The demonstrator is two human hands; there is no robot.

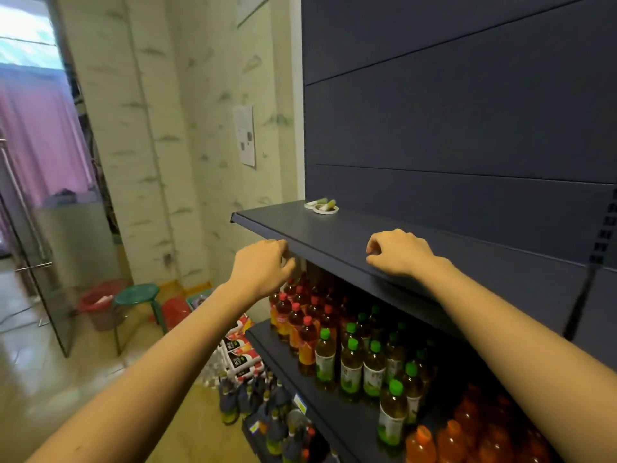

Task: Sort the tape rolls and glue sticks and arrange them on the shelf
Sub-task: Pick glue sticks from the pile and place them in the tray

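A dark blue shelf point(434, 248) runs across the upper right. Near its back left corner lies a small pile: a white tape roll point(325, 209), with another flat white roll just to its left, and pale green glue sticks point(329, 203) lying across them. My left hand point(263, 265) hovers at the shelf's front lip, fingers loosely curled, holding nothing that I can see. My right hand point(397, 252) rests on the shelf top near the front edge, fingers loosely curled under, also empty. Both hands are well in front of the pile.
The shelf below holds several drink bottles point(350, 359) with red, green and orange caps. More bottles and packs point(240, 355) stand on the floor at the left. A green stool point(137, 294), a red bucket point(100, 305) and a glass door point(30, 248) are further left.
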